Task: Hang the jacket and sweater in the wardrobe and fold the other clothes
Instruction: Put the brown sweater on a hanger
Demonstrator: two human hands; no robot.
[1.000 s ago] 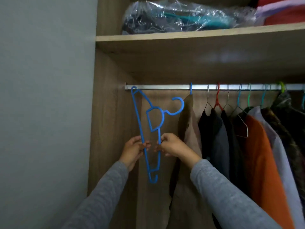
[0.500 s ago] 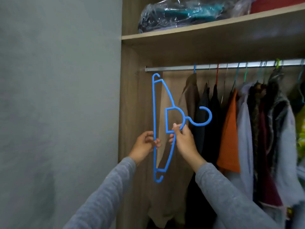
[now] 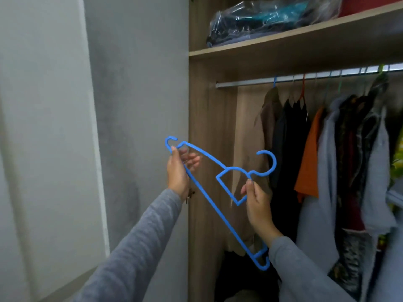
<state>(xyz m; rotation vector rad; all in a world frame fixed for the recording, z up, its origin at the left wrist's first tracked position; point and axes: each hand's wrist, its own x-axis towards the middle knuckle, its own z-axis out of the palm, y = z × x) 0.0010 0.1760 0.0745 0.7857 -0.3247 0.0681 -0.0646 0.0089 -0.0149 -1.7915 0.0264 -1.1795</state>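
Fingers (image 3: 192,160) of the left hand (image 3: 177,171) are pinching the upper end of the blue hanger (image 3: 218,211) against the thumb, while those of the right hand (image 3: 258,208) are grasping its inner loop just below the hook. Between the two grips the hanger is slanting down towards the right sleeve, in front of the open wardrobe (image 3: 209,127). Above and right of the right hand's fingers, the rail (image 3: 246,83) is carrying a row of hanging clothes (image 3: 287,138), and higher up a plastic-wrapped bundle (image 3: 261,18) is lying on the shelf (image 3: 283,41)
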